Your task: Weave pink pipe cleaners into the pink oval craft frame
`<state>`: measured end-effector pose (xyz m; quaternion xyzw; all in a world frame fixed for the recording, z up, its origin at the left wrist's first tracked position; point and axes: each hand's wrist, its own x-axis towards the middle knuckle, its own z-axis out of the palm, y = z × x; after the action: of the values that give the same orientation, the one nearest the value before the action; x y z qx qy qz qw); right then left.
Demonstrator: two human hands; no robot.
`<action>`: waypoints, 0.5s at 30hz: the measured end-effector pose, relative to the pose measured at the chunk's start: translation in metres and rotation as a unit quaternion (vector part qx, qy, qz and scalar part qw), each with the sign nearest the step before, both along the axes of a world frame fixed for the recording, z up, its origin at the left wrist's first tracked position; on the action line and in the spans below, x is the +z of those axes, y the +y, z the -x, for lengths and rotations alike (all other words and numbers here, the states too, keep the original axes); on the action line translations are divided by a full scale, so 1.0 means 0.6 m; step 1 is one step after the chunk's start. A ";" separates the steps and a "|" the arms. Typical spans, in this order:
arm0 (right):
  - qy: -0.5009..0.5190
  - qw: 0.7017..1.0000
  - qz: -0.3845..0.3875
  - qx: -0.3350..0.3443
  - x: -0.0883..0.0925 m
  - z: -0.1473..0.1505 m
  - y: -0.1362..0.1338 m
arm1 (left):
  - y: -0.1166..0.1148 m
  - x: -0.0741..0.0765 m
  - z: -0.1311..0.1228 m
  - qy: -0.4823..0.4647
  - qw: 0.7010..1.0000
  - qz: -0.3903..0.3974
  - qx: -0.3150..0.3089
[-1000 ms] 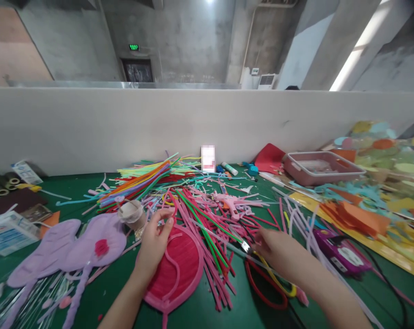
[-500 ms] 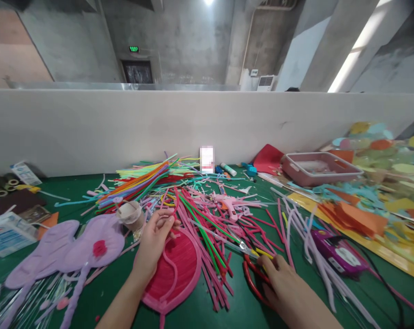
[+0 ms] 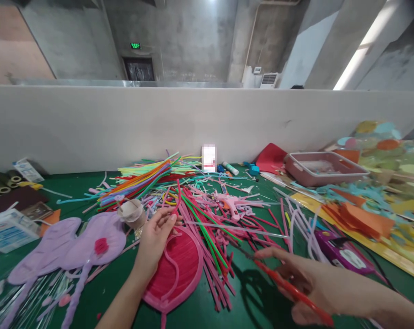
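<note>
My left hand (image 3: 155,237) pinches a pinkish-red pipe cleaner (image 3: 178,194) between thumb and fingers, its end sticking upward. Under that hand lies a rounded red piece with a pink fuzzy rim (image 3: 200,267), tapering to a point and stem towards me; the hand hides its left edge. To the right, my right hand (image 3: 316,281) grips a pair of scissors with red handles (image 3: 282,283) above the table, the dark tips pointing left. Between the hands spreads a bundle of pink pipe cleaners (image 3: 212,283), with green ones (image 3: 207,240) among them.
On the left are a lilac butterfly-like shape (image 3: 69,249) and a cup (image 3: 131,214). Behind the hands sit multicoloured pipe cleaners (image 3: 141,183) and a pink glue gun (image 3: 232,205). A purple device (image 3: 344,253), orange sheets (image 3: 361,219) and a pink basket (image 3: 325,176) stand right.
My right hand has lifted the scissors off the table and moved right, the blades now pointing left. My left hand stays nearly in place with the pipe cleaner.
</note>
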<state>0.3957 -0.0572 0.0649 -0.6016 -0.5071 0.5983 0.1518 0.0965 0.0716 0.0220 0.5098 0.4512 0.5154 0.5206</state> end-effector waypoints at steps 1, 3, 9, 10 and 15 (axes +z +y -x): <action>-0.002 1.000 -0.002 0.019 0.003 0.004 -0.004 | 0.000 0.001 0.000 0.002 1.000 -0.003 0.000; -0.013 0.999 -0.014 0.043 0.001 0.015 -0.012 | -0.001 0.003 0.001 0.010 1.000 -0.012 0.005; 0.081 0.995 -0.063 -0.018 -0.027 0.065 -0.007 | -0.005 0.004 0.003 0.041 0.998 -0.037 0.036; 0.095 0.992 -0.077 -0.038 -0.028 0.076 -0.002 | -0.006 0.004 0.003 0.049 0.997 -0.044 0.042; 0.034 0.983 -0.174 -0.049 -0.025 0.129 0.024 | -0.012 0.009 0.003 0.092 0.989 -0.103 0.047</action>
<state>0.3180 -0.0428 0.0500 -0.5694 -0.5678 0.5130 0.3004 0.0950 0.0646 0.0271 0.5841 0.4652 0.5337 0.3969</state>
